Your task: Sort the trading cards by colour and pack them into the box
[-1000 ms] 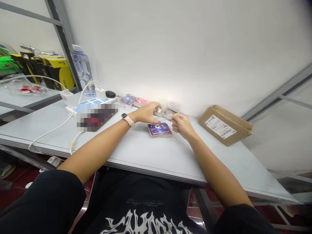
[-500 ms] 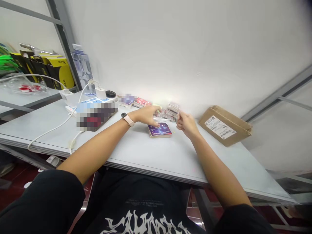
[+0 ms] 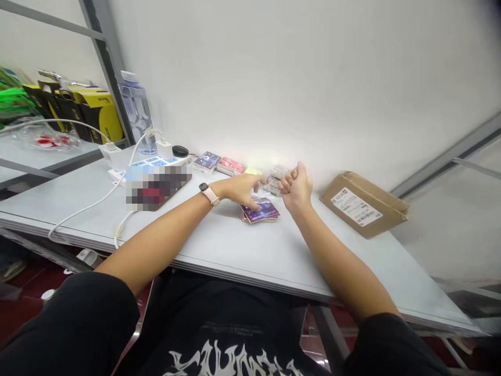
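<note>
Near the middle of the table lies a stack of purple cards (image 3: 263, 211), its top cards a little askew. My left hand (image 3: 243, 189), with a watch on the wrist, is spread over the stack's upper left, thumb at the top card. To the right, my right hand (image 3: 296, 189) is raised with its fingers curled; what they hold, if anything, is hidden. Behind it are stacked cards in clear wrapping (image 3: 274, 180). Further left along the wall are a red card pack (image 3: 230, 166) and a purple card pack (image 3: 207, 160).
A cardboard box (image 3: 362, 204) leans at the right by the wall. On the left are a phone-like object (image 3: 160, 192), a power strip (image 3: 151, 163) with white cables, a black mouse (image 3: 180, 151) and a water bottle (image 3: 136, 112). Metal shelf posts frame the table (image 3: 235, 256).
My right hand has turned and risen slightly, fingers still curled. The top purple cards have shifted askew under my left hand. The whole view has moved a little.
</note>
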Motion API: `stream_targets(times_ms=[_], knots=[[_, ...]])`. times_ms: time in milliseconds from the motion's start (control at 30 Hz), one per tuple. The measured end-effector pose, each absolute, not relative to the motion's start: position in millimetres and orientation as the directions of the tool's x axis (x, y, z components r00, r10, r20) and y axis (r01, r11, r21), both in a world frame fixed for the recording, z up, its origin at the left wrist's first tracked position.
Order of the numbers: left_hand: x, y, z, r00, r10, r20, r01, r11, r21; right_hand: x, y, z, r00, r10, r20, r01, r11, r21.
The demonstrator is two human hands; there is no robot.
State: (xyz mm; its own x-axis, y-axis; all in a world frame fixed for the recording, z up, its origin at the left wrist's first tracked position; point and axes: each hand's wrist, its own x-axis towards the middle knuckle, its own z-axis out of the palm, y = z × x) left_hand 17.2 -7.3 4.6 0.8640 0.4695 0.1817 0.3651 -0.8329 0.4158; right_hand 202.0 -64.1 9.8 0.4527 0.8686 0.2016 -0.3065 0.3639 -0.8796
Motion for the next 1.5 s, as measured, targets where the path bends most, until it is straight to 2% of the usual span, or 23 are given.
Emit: stream_targets(times_ms=[267, 433, 600, 833, 1100, 1267, 1367, 1433, 1500], knots=[[15.2, 1.1, -2.6, 0.848, 0.490, 0.201, 0.362, -0.813, 0.455, 195.6, -48.0, 15.6, 0.385, 0.882, 0.272, -0.176, 0.360, -0.916], [15.9, -0.9, -2.7, 0.848, 0.487, 0.208, 0.350, -0.811, 0.469, 191.5, -44.2, 16.3, 0.397, 0.885, 0.244, -0.226, 0.352, -0.909], [16.1, -3.0, -1.8, 0.848, 0.487, 0.207, 0.353, -0.813, 0.464, 187.4, -44.0, 14.8, 0.384, 0.884, 0.267, -0.184, 0.357, -0.916], [16.2, -0.4, -4.4, 0.845, 0.487, 0.222, 0.337, -0.806, 0.487, 188.1, -46.9, 18.1, 0.351, 0.893, 0.282, -0.270, 0.385, -0.883], [15.0, 2.8, -6.9, 0.843, 0.484, 0.236, 0.309, -0.794, 0.523, 186.3, -48.3, 20.5, 0.331, 0.897, 0.292, -0.274, 0.387, -0.880], [13.4, 8.0, -8.7, 0.829, 0.486, 0.276, 0.296, -0.801, 0.521, 202.0, -56.7, 24.2, 0.308, 0.877, 0.368, -0.116, 0.419, -0.900], [12.6, 11.8, -10.5, 0.808, 0.506, 0.301, 0.306, -0.797, 0.520, 226.8, -73.5, 29.9, 0.194, 0.903, 0.384, 0.043, 0.384, -0.922], [11.7, 14.2, -11.6, 0.791, 0.523, 0.319, 0.310, -0.790, 0.529, 246.7, -89.5, 34.9, 0.062, 0.945, 0.321, 0.195, 0.304, -0.933], [10.2, 16.4, -12.5, 0.768, 0.540, 0.344, 0.311, -0.784, 0.537, 264.1, -106.1, 39.1, -0.099, 0.980, 0.174, 0.408, 0.200, -0.891]])
